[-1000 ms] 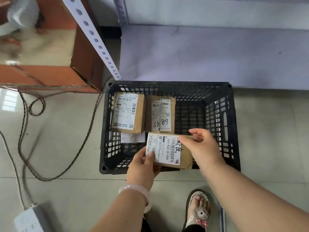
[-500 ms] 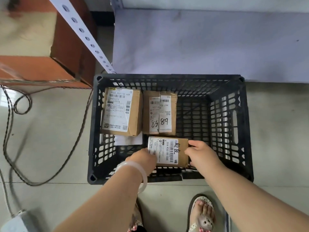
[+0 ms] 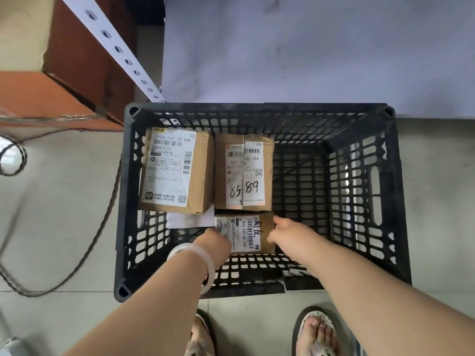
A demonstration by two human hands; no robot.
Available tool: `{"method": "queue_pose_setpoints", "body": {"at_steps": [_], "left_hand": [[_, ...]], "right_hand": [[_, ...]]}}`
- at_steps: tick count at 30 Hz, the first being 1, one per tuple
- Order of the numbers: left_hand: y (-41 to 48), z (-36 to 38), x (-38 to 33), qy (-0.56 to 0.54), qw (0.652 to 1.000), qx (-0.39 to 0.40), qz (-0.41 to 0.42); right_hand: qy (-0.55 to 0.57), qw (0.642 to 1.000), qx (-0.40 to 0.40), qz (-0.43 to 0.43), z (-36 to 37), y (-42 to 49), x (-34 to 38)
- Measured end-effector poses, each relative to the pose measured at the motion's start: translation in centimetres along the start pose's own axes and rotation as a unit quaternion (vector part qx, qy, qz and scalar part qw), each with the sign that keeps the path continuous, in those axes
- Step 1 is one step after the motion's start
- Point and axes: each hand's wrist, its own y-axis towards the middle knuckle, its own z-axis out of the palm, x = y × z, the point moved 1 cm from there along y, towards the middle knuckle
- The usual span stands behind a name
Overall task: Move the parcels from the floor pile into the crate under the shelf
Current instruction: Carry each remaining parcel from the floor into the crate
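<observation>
A black slatted plastic crate (image 3: 370, 201) stands on the floor below the camera. Inside it, a large brown parcel with a white label (image 3: 174, 170) lies at the back left, and a second parcel marked 85 89 (image 3: 244, 173) lies beside it. A small brown parcel with a barcode label (image 3: 244, 233) sits low in the crate, in front of the 85 89 parcel. My left hand (image 3: 214, 244) grips its left end and my right hand (image 3: 288, 235) grips its right end. A white flat packet (image 3: 189, 220) lies partly under the large parcel.
A perforated white shelf upright (image 3: 115, 50) slants down to the crate's back left corner, beside a reddish-brown cabinet (image 3: 77, 73). A dark cable (image 3: 97, 235) loops over the tiled floor on the left. A grey mat (image 3: 308, 47) lies behind the crate. Sandalled feet (image 3: 317, 335) stand at the near edge.
Both hands have lowered the small barcode parcel from above the crate's near rim down inside it, next to the 85 89 parcel. The camera has moved closer over the crate.
</observation>
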Motion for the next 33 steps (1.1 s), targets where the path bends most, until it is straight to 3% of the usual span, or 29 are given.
{"method": "queue_pose_setpoints", "body": {"at_steps": [5, 12, 14, 17, 20, 24, 28, 33], "left_hand": [[1.1, -0.1, 0.3, -0.052, 0.998, 0.029, -0.023], [-0.6, -0.6, -0.1, 0.009, 1.0, 0.007, -0.019], [-0.1, -0.4, 0.7, -0.118, 0.992, -0.027, -0.037], [-1.1, -0.3, 1.6, -0.104, 0.991, -0.079, -0.016], [-4.0, -0.3, 1.3, -0.158, 0.982, -0.105, -0.017], [-9.2, -2.2, -1.4, -0.279, 0.946, -0.163, 0.018], [-16.1, -9.0, -5.6, -0.299, 0.908, -0.276, 0.103], [-27.5, -19.2, -9.7, -0.295, 0.867, -0.362, 0.172]], "right_hand": [[-0.03, 1.0, -0.006, 0.0, 0.3, 1.7, 0.1], [-0.002, 1.0, -0.022, -0.011, 0.7, 2.4, -0.7], [0.019, 0.999, -0.037, -0.009, 0.4, 2.0, -1.0], [0.061, 0.996, -0.066, -0.012, -0.8, 0.8, -1.3], [0.093, 0.992, -0.084, -0.013, -2.2, -1.5, -1.4], [0.119, 0.989, -0.081, -0.041, -5.0, -6.8, -0.1], [0.105, 0.981, -0.095, -0.13, -10.2, -14.9, 3.4], [0.111, 0.946, -0.201, -0.228, -18.4, -26.9, 8.7]]}}
